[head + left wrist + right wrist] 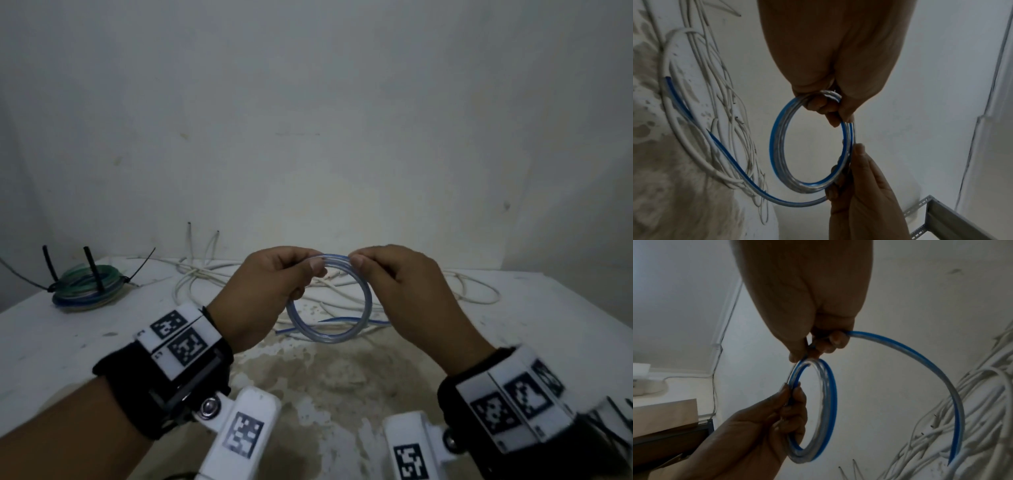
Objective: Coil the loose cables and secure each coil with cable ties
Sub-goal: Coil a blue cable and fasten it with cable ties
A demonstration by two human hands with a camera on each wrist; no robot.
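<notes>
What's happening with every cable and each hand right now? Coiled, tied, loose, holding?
Blue cable: partly coiled in a ring, held above the table, no tie on it, tail still loose.
Left hand: grips the ring.
Right hand: pinches the ring's top.
White cables: loose, tangled on the table.
Green-blue coil: coiled, tied with black ties, lying on the table.

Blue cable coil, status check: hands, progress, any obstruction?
Both hands, left and right, pinch blue coil aloft. Tail unwound, no tie on. White cables loose beneath.
</notes>
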